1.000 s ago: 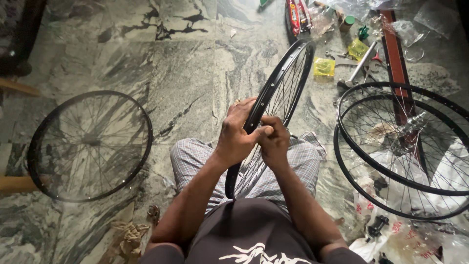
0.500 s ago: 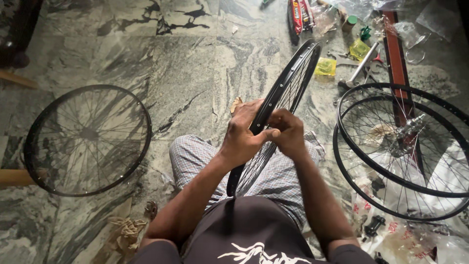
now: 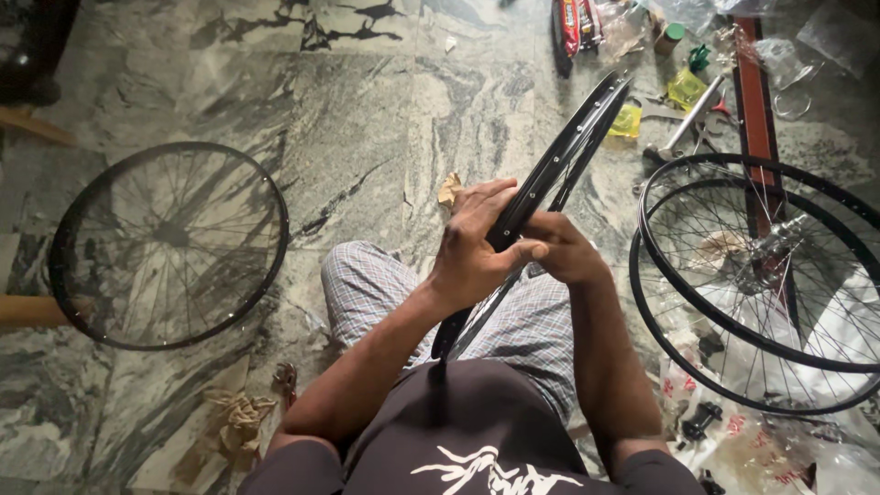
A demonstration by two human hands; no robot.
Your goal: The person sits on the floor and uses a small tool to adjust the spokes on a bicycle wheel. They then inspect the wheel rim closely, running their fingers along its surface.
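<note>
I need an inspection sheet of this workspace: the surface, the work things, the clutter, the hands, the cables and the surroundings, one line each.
Surface: marble floor, grey-green veins, with the person sitting on it.
Work things: black rim held edge-on over the lap, slanting up to the right.
Clutter: spoked wheel flat at left; two stacked wheels at right; hammer, yellow packets, plastic bags, rag.
Hands: left hand wraps the rim from the left; right hand grips it from the right, fingers hidden.
Cables: nothing seen.
Surroundings: red bar on the floor at right; wooden piece at the left edge.
</note>
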